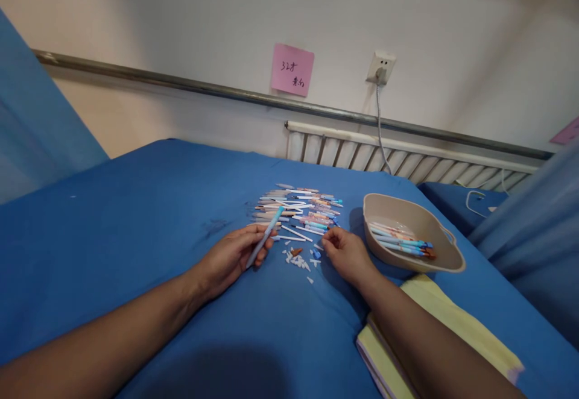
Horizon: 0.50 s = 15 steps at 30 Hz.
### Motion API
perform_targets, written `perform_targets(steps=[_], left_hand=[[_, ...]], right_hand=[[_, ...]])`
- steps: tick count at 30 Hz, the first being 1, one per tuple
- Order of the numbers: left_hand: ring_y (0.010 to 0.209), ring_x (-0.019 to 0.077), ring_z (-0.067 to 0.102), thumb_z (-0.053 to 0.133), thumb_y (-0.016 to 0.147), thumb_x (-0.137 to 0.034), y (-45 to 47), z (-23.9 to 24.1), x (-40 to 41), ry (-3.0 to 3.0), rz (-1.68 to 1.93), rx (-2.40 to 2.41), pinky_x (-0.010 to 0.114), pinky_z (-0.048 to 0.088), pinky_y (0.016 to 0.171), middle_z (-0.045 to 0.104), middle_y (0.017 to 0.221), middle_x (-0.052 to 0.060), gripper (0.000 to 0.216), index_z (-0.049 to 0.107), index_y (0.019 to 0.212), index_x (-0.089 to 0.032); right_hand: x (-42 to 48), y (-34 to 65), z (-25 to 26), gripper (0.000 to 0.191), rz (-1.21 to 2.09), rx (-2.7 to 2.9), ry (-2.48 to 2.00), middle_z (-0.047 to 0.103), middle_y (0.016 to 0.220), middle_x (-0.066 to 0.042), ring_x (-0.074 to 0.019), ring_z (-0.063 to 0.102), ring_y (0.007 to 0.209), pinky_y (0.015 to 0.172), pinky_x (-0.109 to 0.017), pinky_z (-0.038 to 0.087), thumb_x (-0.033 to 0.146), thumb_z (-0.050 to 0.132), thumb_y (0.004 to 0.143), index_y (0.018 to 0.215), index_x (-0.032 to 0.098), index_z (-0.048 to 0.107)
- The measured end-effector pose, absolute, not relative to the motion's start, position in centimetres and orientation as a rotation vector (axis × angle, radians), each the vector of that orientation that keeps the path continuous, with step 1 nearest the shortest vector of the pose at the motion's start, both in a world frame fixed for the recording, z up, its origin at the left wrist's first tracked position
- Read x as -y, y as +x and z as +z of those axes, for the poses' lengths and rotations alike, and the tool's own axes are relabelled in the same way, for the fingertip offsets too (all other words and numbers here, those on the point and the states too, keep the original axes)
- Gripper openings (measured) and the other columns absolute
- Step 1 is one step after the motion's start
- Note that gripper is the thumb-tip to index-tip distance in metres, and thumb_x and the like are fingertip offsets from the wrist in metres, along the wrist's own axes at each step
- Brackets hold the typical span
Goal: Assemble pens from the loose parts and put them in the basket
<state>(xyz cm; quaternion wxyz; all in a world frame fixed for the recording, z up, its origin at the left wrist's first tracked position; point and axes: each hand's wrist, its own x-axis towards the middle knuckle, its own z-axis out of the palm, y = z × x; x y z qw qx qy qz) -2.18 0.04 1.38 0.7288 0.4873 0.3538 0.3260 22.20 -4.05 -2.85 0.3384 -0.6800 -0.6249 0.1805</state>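
Observation:
My left hand (pixel 228 259) grips a pale grey-blue pen barrel (pixel 263 240) with a turquoise upper end, held at a slant above the blue cloth. Thumb and fingers of my right hand (pixel 347 255) are pinched together low over the cloth; whatever may be between them is hidden. Beyond both hands lies a spread of pen parts (pixel 283 204), with white refills and grey, peach, pink and blue barrels. Between the hands are small white cone-shaped pieces (pixel 297 261), a brown piece (pixel 296 252) and a blue piece (pixel 316 254).
A beige basket (pixel 446 260) with several pens (pixel 400 242) inside stands at the right. A folded yellow cloth (pixel 461 320) lies under my right forearm. Behind the table are a radiator (pixel 344 146), a metal pipe (pixel 217 90) and a plugged-in socket (pixel 380 64).

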Motion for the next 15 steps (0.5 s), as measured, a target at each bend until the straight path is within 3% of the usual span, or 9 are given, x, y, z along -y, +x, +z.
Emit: perform_targets(steps=[7, 15], left_hand=[[0.049, 0.0065, 0.039, 0.051, 0.084, -0.033, -2.3, 1.1, 0.1, 1.189, 0.675, -0.805, 0.019, 0.029, 0.043, 0.051, 0.068, 0.0, 0.025, 0.061, 0.097, -0.014], [0.046, 0.0061, 0.037, 0.052, 0.083, -0.044, -2.0, 1.1, 0.4, 1.286, 0.627, -0.879, 0.02, 0.028, 0.042, 0.051, 0.066, -0.001, 0.033, 0.061, 0.092, -0.013]], right_hand=[[4.0, 22.2, -2.6, 0.01, 0.405, 1.863, -1.721, 0.063, 0.085, -0.002, -0.0144, 0.057, 0.074, 0.067, -0.024, 0.04, 0.02, 0.058, 0.077, 0.087, 0.02, 0.061], [4.2, 21.7, -1.5, 0.018, 0.315, 2.105, -1.841, 0.063, 0.098, -0.007, -0.0168, 0.058, 0.087, 0.076, -0.025, 0.039, 0.019, 0.05, 0.084, 0.099, 0.018, 0.059]])
